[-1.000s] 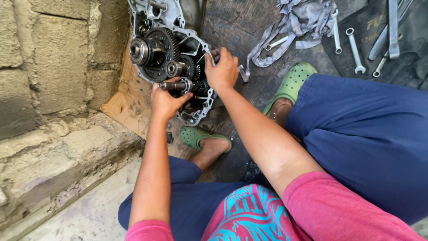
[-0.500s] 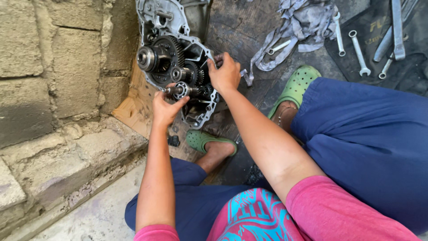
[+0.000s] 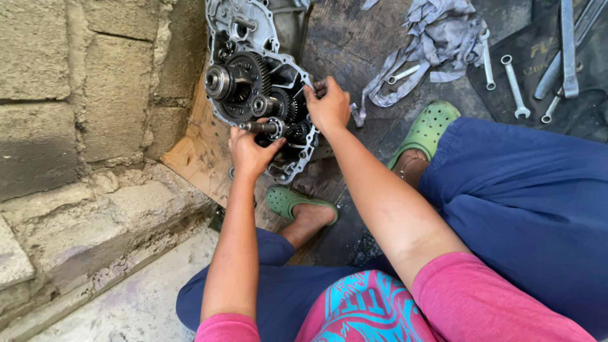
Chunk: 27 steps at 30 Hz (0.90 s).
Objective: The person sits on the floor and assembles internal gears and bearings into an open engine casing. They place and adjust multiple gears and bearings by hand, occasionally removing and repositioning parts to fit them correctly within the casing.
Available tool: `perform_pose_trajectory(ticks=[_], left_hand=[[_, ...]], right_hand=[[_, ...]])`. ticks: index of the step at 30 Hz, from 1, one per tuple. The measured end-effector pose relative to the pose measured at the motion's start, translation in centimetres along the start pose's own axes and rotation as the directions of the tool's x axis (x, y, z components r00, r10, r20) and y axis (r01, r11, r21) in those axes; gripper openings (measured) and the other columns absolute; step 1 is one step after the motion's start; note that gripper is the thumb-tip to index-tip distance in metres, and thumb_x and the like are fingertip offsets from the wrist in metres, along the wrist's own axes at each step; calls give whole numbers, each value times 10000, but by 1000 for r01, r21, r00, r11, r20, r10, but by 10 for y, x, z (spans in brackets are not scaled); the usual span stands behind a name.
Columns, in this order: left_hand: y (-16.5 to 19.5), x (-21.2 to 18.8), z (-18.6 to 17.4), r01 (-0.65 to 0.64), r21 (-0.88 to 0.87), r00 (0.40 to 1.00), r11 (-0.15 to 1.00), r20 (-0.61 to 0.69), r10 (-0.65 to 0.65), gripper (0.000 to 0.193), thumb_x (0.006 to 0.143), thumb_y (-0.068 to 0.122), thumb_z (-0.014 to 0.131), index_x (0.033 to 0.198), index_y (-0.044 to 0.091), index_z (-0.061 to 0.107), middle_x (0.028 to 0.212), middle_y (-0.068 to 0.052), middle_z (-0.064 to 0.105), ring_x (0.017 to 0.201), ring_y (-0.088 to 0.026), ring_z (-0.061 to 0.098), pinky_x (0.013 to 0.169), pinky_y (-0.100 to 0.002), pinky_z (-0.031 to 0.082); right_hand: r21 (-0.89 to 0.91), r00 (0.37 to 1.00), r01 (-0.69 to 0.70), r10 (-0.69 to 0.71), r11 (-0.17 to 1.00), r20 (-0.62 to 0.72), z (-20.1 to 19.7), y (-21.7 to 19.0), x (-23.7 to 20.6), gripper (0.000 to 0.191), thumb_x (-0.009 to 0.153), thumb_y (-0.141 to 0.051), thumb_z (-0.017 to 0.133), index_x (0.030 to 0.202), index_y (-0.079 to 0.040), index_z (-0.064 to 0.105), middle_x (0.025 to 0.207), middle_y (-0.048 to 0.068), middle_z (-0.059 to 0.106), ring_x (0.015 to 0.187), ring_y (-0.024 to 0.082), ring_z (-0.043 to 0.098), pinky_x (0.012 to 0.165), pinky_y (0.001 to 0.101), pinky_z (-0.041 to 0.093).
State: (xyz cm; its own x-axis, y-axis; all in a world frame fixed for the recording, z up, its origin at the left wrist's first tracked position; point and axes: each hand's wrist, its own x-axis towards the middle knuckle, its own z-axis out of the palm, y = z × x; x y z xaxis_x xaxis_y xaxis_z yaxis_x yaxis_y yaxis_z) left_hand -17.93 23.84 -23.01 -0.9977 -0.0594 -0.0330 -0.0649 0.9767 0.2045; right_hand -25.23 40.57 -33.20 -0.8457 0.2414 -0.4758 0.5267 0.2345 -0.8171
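An open metal gearbox case [image 3: 237, 28] stands on the ground in front of me, with a large gear cluster [image 3: 237, 82] and smaller gears showing inside. My left hand [image 3: 250, 152] grips a short gear shaft [image 3: 263, 126] that sticks out of the lower part of the case. My right hand [image 3: 328, 104] rests on the right rim of the case, fingers curled around its edge beside the gears. What lies under the fingers is hidden.
A rough stone block wall [image 3: 76, 95] rises at left. A cardboard sheet [image 3: 190, 161] lies under the case. A grey rag [image 3: 437, 38] and several wrenches [image 3: 513, 85] lie at upper right on dark ground. My feet wear green clogs [image 3: 427, 130].
The view has shifted, so the gearbox sits further right in the frame. Both hands stay on the gearbox in nearly the same grip.
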Motion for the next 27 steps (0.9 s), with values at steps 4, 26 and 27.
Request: perform_pose_trajectory(ticks=[4,26,27], left_hand=[[-9,4,6,-14,-89,1000,996,-24,12,539,650,333,953,1109,103,790,1099,-136,729,1104,-303,604,988,-417,488],[-72,-23,-45,349,-931,929,105,329,-169,418,940,366,712,1232,68,687,1125,-86,730,904,-146,605,790,-312,435],[-72,-26,-45,371,-928,917,37,360,-173,435,945,404,668,1245,89,672,1119,-90,733,895,-151,609,781,-317,441]], right_hand=[[38,1000,-6,6,999,-5,-2,-1,0,328,814,-434,810,931,-147,704,901,18,751,940,262,671,803,440,536],[-33,964,205,-207,978,-168,1,0,-4,285,772,-331,846,879,-110,703,868,55,717,878,281,646,772,439,500],[-123,901,316,-338,941,-270,0,-5,-9,263,734,-299,848,868,-120,709,876,71,703,882,296,633,778,461,482]])
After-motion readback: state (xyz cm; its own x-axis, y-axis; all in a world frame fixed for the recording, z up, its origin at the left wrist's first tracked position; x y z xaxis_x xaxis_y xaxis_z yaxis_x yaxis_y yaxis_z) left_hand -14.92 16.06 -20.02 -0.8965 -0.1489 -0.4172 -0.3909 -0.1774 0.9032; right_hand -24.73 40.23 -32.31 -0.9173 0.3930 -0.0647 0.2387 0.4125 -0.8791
